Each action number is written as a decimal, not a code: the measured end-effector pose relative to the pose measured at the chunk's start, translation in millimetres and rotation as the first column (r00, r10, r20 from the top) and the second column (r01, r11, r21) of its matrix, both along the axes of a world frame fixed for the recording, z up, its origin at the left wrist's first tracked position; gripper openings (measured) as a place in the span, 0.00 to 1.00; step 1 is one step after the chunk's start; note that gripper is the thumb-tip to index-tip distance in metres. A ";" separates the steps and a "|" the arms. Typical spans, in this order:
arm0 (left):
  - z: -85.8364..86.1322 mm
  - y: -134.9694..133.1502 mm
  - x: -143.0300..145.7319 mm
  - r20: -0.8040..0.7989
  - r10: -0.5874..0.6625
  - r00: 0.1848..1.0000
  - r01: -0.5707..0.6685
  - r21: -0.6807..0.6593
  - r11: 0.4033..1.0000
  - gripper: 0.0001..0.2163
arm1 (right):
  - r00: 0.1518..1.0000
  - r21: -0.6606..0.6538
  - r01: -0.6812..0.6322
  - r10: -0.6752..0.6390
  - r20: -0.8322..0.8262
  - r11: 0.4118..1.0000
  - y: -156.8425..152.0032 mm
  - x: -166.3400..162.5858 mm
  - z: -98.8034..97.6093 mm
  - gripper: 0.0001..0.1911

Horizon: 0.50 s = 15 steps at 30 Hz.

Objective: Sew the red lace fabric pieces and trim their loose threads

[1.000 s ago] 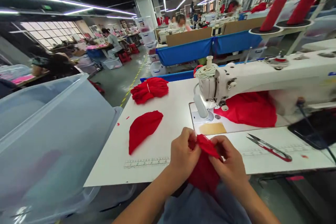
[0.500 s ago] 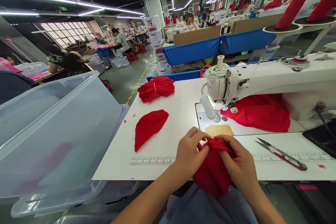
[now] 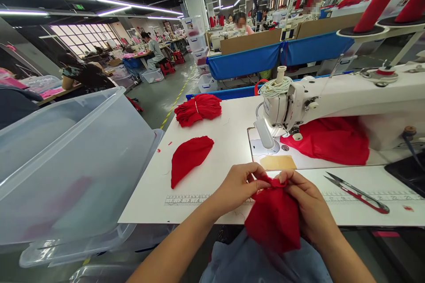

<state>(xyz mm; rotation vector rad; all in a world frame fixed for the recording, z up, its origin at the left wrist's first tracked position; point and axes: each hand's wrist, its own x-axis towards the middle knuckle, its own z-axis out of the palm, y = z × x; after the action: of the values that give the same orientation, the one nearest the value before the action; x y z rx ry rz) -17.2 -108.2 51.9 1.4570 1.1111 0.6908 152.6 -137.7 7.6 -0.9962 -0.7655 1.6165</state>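
A piece of red fabric (image 3: 274,219) hangs from both hands over the table's front edge, its lower end above my lap. My left hand (image 3: 241,185) pinches its top edge from the left. On the right, my right hand (image 3: 303,196) grips the same edge, fingers bent and thumb pressed on the cloth. The edge between the hands looks folded or bunched. Just beyond the hands lies a tan card (image 3: 278,162) in front of the sewing machine (image 3: 282,106). More red fabric (image 3: 332,141) rests under the machine's arm.
Thread snips (image 3: 358,192) lie right of my hands. A cut red piece (image 3: 191,159) and a tied red bundle (image 3: 198,109) are on the table's left part. A large clear plastic bin (image 3: 83,163) stands left of the table (image 3: 142,203). Red thread cones (image 3: 376,6) stand upper right.
My fingers have shifted along the fabric's top edge, and the hanging part has spread flatter and swung slightly right. The view has moved slightly.
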 end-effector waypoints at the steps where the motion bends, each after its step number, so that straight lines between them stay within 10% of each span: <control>1: 0.9 1.3 -1.1 0.044 -0.031 0.999 0.034 -0.049 0.998 0.06 | 0.999 -0.024 -0.026 0.025 -0.035 0.999 0.3 2.0 0.9 0.11; 15: 10.0 5.5 -6.8 0.190 -0.160 0.969 0.181 -0.100 0.978 0.10 | 0.990 -0.003 -0.138 0.138 -0.003 0.990 2.9 6.4 7.5 0.24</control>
<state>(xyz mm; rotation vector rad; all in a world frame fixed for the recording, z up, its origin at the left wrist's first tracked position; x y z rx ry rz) -23.9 -102.7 61.9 1.3435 0.8599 0.6134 159.0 -134.8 15.1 -0.9605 -0.8458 1.7382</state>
